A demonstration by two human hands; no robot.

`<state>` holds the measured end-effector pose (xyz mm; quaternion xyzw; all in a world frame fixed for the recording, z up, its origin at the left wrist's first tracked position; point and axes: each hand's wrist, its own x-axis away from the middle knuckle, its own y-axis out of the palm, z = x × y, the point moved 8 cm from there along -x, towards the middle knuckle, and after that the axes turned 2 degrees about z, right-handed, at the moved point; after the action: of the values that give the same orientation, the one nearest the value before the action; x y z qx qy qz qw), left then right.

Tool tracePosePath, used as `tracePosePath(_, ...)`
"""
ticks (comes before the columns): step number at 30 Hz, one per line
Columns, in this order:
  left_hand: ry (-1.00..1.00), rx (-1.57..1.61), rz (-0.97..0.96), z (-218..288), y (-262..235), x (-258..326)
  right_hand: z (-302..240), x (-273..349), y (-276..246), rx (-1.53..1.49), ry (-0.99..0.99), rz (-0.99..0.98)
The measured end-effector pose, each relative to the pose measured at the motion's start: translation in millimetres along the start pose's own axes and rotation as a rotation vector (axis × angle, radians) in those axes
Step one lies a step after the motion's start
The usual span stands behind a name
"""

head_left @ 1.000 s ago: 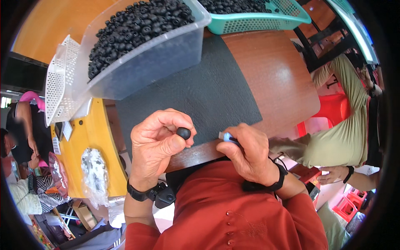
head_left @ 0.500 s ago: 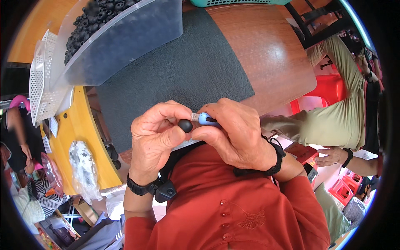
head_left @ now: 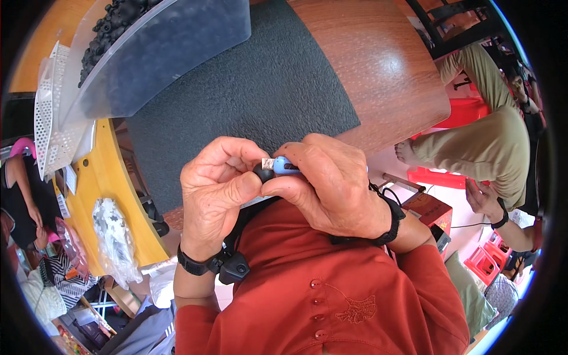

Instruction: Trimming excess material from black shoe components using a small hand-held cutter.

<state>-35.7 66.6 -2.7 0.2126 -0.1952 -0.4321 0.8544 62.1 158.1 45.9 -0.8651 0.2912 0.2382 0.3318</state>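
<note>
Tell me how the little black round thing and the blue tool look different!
The black round thing is in the left hand; the blue tool is in the right hand. The round thing looks all black, while the tool is blue with a dark slot. The round thing curves; the tool ends in a flat tip. Both are small and held by fingers.

I have room to pass the right hand [head_left: 325, 189] over the dark mat [head_left: 266, 89] to the right edge of the bench [head_left: 390, 89]; the translucent tub [head_left: 177, 62] blocks its far left side, and a person's bent leg [head_left: 479, 157] stands off its near right corner.
</note>
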Motion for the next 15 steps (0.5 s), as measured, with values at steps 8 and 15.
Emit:
tracePosePath(8,-0.048,0.012,0.005,-7,-1,0,-1,2,0,0.054,-0.012,0.001)
tracePosePath(15,-0.052,0.028,0.0,-10,-3,0,1,5,0,0.058,-0.022,0.035)
